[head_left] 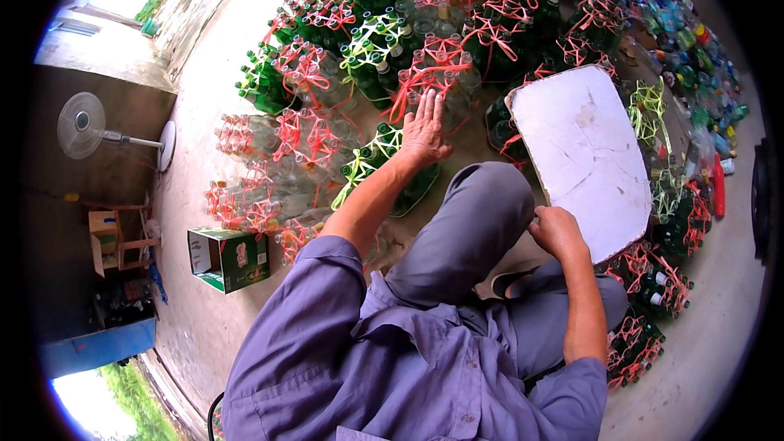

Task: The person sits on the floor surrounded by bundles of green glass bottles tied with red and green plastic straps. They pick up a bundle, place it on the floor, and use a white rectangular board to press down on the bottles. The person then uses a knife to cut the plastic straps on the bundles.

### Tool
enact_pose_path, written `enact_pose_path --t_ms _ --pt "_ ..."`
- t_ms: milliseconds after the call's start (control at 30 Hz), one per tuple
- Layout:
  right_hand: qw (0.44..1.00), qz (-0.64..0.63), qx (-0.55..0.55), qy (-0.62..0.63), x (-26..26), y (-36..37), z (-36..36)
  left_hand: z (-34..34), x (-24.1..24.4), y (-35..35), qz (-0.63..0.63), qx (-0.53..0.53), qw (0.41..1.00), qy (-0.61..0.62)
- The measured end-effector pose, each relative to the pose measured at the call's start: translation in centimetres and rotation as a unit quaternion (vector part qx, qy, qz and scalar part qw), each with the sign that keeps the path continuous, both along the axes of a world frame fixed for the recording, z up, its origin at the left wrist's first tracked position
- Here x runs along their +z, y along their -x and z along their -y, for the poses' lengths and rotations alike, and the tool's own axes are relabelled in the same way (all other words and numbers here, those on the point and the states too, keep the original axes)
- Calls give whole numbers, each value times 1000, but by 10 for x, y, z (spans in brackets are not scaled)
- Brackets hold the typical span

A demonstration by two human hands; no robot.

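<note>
My left hand [422, 135] reaches forward with its fingers extended. Its fingertips are at the edge of a bundle of clear glass bottles [456, 89] tied round the necks with red plastic strips. Just below that hand stand green bottles [422, 187] bound with yellow-green strips. My right hand [558, 231] is curled beside my knee, at the lower left edge of a white board [582, 159] with rounded corners and cracks. Whether its fingers grip the board or something thin is hidden.
More tied bottle bundles [306, 135] stand to the left and ahead. A green cardboard box [245, 260] lies at the left, near a standing fan [82, 125]. Loose plastic bottles [692, 55] are heaped at the upper right, with a red bottle [718, 187] near them.
</note>
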State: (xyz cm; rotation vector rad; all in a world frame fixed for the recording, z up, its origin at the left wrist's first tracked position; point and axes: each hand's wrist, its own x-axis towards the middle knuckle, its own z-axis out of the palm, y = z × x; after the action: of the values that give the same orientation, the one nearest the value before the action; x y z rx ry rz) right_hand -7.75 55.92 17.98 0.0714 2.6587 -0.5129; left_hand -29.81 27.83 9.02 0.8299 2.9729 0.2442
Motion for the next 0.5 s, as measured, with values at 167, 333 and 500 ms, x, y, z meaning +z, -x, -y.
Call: enact_pose_path --t_ms 167,333,500 --pt "1000 2 -5 7 -2 -4 -2 2 -3 5 17 -5 1000 -2" --pt "1000 26 -15 1 -2 -6 -4 4 -9 4 3 -6 1000 -20" --pt "999 39 -22 -8 -3 -9 -5 6 -9 -4 4 -12 1000 -28"
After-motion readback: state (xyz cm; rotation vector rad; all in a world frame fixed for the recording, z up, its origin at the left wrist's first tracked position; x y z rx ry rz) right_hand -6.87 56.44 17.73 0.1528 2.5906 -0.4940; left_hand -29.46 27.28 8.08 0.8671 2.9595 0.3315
